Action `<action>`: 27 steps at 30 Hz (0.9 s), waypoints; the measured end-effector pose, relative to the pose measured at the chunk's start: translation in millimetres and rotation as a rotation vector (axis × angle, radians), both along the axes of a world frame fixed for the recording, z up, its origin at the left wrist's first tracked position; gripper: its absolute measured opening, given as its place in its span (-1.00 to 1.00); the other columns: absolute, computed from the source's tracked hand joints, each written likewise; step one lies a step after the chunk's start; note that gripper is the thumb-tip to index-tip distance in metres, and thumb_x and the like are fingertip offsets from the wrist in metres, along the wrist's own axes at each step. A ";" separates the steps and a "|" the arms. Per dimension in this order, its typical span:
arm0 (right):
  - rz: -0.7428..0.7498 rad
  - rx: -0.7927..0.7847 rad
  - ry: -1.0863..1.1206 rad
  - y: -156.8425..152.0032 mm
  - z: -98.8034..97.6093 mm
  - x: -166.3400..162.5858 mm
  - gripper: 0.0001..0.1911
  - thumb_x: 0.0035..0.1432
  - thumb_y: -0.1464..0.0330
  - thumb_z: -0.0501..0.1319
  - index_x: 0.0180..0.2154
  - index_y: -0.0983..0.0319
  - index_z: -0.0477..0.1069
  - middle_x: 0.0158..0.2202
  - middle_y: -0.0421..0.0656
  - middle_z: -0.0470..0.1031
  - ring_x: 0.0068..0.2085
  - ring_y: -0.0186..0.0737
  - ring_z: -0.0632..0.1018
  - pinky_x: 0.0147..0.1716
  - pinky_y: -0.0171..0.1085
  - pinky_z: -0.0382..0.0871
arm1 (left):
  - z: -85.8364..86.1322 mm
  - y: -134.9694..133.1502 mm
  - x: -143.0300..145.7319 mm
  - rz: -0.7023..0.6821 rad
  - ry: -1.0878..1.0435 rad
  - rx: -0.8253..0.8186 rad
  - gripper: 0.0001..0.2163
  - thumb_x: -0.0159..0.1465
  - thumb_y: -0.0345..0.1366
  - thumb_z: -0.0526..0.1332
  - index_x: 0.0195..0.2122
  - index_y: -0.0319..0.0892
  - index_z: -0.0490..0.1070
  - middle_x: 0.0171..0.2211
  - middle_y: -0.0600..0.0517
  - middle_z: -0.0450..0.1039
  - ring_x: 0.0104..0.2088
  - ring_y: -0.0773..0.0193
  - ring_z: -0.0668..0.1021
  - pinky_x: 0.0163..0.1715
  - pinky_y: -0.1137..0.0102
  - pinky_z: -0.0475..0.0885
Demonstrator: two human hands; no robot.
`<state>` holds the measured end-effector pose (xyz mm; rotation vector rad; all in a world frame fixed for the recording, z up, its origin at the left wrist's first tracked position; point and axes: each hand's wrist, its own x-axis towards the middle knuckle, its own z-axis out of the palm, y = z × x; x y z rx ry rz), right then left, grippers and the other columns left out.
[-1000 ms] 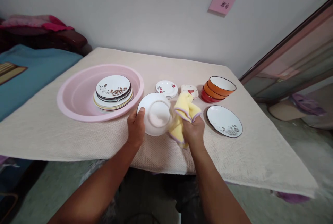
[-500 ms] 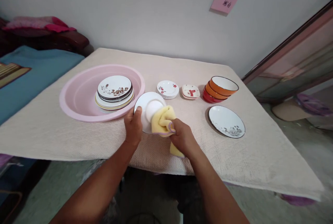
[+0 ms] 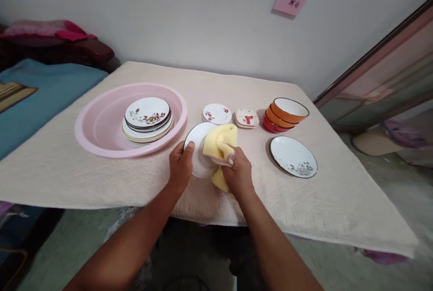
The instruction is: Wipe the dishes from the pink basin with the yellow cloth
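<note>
My left hand (image 3: 181, 164) grips the left rim of a white plate (image 3: 197, 140), thumb on the face towards me. The plate is tilted above the front part of the table. In my right hand (image 3: 239, 169) is a bunched yellow cloth (image 3: 221, 140) with a purple edge, pressed against the plate's right side and covering part of it. A loose end of the cloth hangs below the hand. Just behind the plate sits a stack of small flowered saucers (image 3: 218, 113), partly hidden by plate and cloth.
A pink basin (image 3: 91, 140) at the left holds stacked plates (image 3: 147, 113). To the right are small square dishes (image 3: 246, 118), stacked orange and red bowls (image 3: 287, 113) and flower-patterned plates (image 3: 292, 155). All rest on a cream tablecloth (image 3: 338, 196) against the wall.
The plate and my left hand have shifted slightly right. The cloth has moved up and right across the plate, with my right hand still holding it.
</note>
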<state>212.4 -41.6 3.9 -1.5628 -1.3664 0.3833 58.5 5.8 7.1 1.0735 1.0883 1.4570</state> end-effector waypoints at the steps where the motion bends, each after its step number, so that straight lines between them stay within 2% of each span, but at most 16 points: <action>1: -0.048 -0.020 -0.008 2.3 -1.5 3.8 -0.67 0.04 0.33 0.16 -0.11 0.21 0.44 -0.20 -0.08 0.50 -0.15 -0.08 0.51 -0.15 -0.13 0.40 | 0.4 -2.4 0.4 -0.018 0.022 0.006 -0.74 0.16 -0.10 0.18 -0.47 -0.21 0.38 -0.58 0.11 0.25 -0.55 0.39 0.27 -0.54 0.48 0.21; 4: -0.253 -0.041 0.106 7.2 -0.4 21.8 -0.66 0.06 0.31 0.13 -0.11 0.26 0.42 -0.22 -0.06 0.52 -0.19 -0.06 0.51 -0.18 -0.12 0.40 | 4.3 -8.3 0.5 -0.075 0.074 0.016 -0.73 0.18 -0.11 0.17 -0.53 -0.20 0.31 -0.59 0.13 0.20 -0.55 0.40 0.24 -0.56 0.49 0.17; 6: -0.283 0.053 0.130 4.9 7.7 25.7 -0.64 0.07 0.33 0.12 -0.07 0.26 0.40 -0.16 -0.05 0.50 -0.13 -0.07 0.49 -0.12 -0.11 0.38 | 5.6 -10.6 0.6 -0.116 0.125 0.036 -0.72 0.19 -0.14 0.15 -0.56 -0.20 0.26 -0.62 0.14 0.14 -0.56 0.42 0.21 -0.58 0.50 0.14; 8: -0.194 0.170 0.056 -2.4 20.3 16.5 -0.64 0.09 0.34 0.11 -0.05 0.24 0.38 -0.11 -0.04 0.45 -0.08 -0.08 0.46 -0.10 -0.12 0.35 | 3.2 -11.4 1.5 -0.161 0.175 0.054 -0.75 0.18 -0.17 0.17 -0.56 -0.19 0.27 -0.64 0.15 0.14 -0.57 0.41 0.22 -0.58 0.50 0.15; 10: -0.007 0.247 -0.079 -10.4 32.5 -0.6 -0.62 0.10 0.33 0.12 -0.02 0.19 0.36 -0.05 -0.05 0.39 -0.02 -0.07 0.42 -0.06 -0.10 0.33 | -2.7 -10.8 2.6 -0.202 0.172 0.069 -0.82 0.11 -0.21 0.22 -0.52 -0.19 0.34 -0.60 0.12 0.27 -0.54 0.37 0.30 -0.54 0.48 0.24; 12: 0.163 0.253 -0.246 -14.0 38.9 -14.8 -0.58 0.11 0.29 0.12 0.04 0.14 0.31 0.04 -0.05 0.32 0.08 -0.03 0.35 0.05 -0.01 0.22 | -8.7 -10.1 3.0 -0.221 0.148 0.100 -0.87 0.04 -0.25 0.27 -0.44 -0.20 0.42 -0.50 0.04 0.41 -0.45 0.28 0.41 -0.45 0.41 0.34; 14: 0.177 0.231 -0.315 -10.5 36.8 -17.7 -0.58 0.13 0.27 0.10 0.06 0.11 0.29 0.08 -0.07 0.28 0.11 -0.01 0.31 0.08 0.03 0.17 | -10.7 -10.9 2.3 -0.253 0.159 0.151 -0.86 0.05 -0.26 0.26 -0.40 -0.20 0.45 -0.45 0.01 0.45 -0.40 0.24 0.44 -0.39 0.37 0.36; 15: 0.137 0.226 -0.305 -6.6 32.9 -14.6 -0.59 0.14 0.27 0.09 0.05 0.11 0.29 0.08 -0.07 0.28 0.11 -0.02 0.31 0.08 0.03 0.17 | -9.5 -12.2 1.7 -0.276 0.186 0.166 -0.88 0.08 -0.26 0.24 -0.40 -0.20 0.45 -0.48 0.03 0.43 -0.42 0.26 0.42 -0.41 0.39 0.35; 18: -0.020 0.227 -0.104 7.5 16.2 3.4 -0.62 0.18 0.26 0.07 0.03 0.18 0.32 0.02 -0.04 0.35 0.07 -0.07 0.37 0.06 -0.03 0.22 | 0.2 -18.6 -0.2 -0.306 0.259 0.158 -0.82 0.18 -0.23 0.17 -0.49 -0.20 0.36 -0.61 0.13 0.23 -0.54 0.38 0.28 -0.54 0.48 0.20; 20: -0.056 0.178 0.085 13.9 6.3 12.3 -0.63 0.20 0.25 0.05 0.02 0.21 0.32 -0.02 -0.04 0.40 0.03 -0.11 0.41 0.06 -0.08 0.25 | 7.3 -22.0 -0.7 -0.246 0.251 0.129 -0.76 0.20 -0.20 0.16 -0.56 -0.19 0.27 -0.64 0.16 0.11 -0.57 0.42 0.19 -0.59 0.49 0.12; 22: -0.069 0.131 0.203 16.0 -0.9 13.1 -0.61 0.20 0.23 0.06 0.02 0.22 0.32 -0.04 -0.05 0.43 0.02 -0.12 0.42 0.07 -0.08 0.24 | 11.3 -22.1 -0.4 -0.154 0.202 0.110 -0.72 0.18 -0.18 0.18 -0.60 -0.19 0.22 -0.65 0.16 0.08 -0.58 0.42 0.17 -0.58 0.49 0.11; 27: -0.082 0.075 0.221 10.8 -13.6 -5.3 -0.61 0.17 0.21 0.08 0.00 0.23 0.34 -0.05 -0.04 0.43 0.03 -0.09 0.42 0.05 -0.05 0.27 | 8.7 -7.6 2.0 0.087 -0.015 0.035 -0.76 0.15 -0.12 0.20 -0.49 -0.21 0.37 -0.56 0.12 0.28 -0.52 0.38 0.31 -0.51 0.49 0.22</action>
